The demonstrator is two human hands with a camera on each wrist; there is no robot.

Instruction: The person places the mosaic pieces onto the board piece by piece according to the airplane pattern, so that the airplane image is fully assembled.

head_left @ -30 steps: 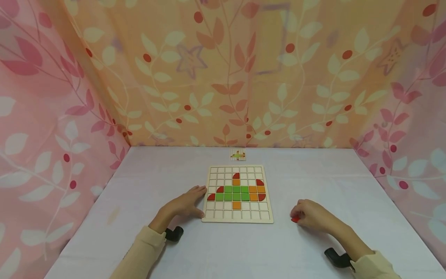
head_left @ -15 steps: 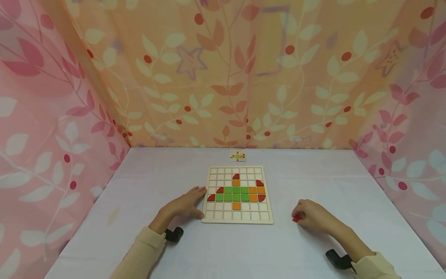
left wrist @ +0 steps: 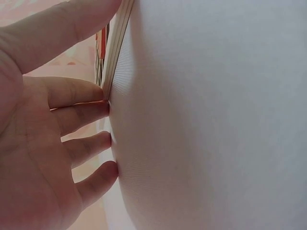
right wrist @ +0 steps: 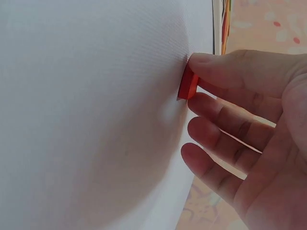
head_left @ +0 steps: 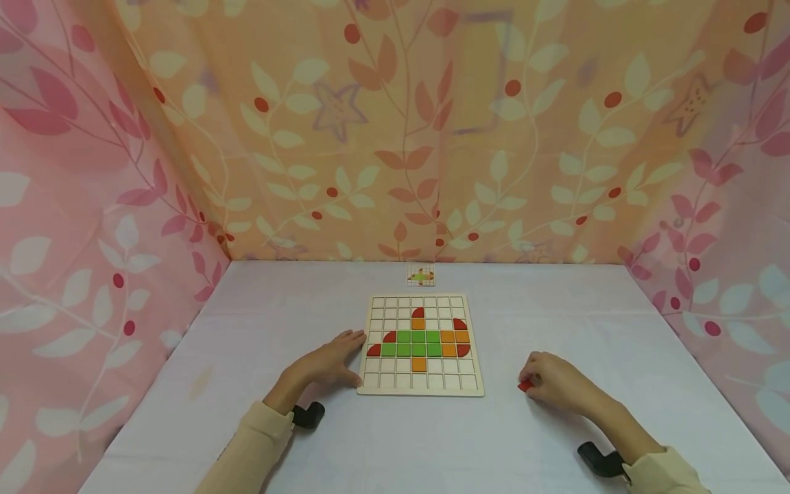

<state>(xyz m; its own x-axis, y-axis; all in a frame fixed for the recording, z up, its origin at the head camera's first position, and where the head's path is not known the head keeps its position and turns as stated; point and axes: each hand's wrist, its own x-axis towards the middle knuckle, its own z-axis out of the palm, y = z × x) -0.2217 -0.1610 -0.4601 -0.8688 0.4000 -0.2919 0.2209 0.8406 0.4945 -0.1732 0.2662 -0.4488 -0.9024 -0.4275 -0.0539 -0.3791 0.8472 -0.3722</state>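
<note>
In the head view a square wooden grid board (head_left: 391, 382) lies mid-table, with green, orange and red tiles forming a shape in its cells. My left hand (head_left: 326, 360) rests at the board's left edge, fingers extended and thumb at the lower corner; the left wrist view shows those fingertips (left wrist: 98, 139) against the table beside the board's side. To the right of the board, my right hand (head_left: 557, 383) pinches a small red tile (right wrist: 188, 85) between thumb and fingers, low at the tabletop. The tile's full outline is partly hidden by the thumb.
A small pattern card (head_left: 421, 275) with a similar coloured shape lies behind the board. White cloth covers the table (head_left: 432, 446). Floral curtains (head_left: 401, 137) enclose the back and both sides. A black wrist camera (head_left: 600, 459) sits by each forearm.
My right hand, with the red tile in it, has shifted very slightly to the right. The left hand and the board stay where they were.
</note>
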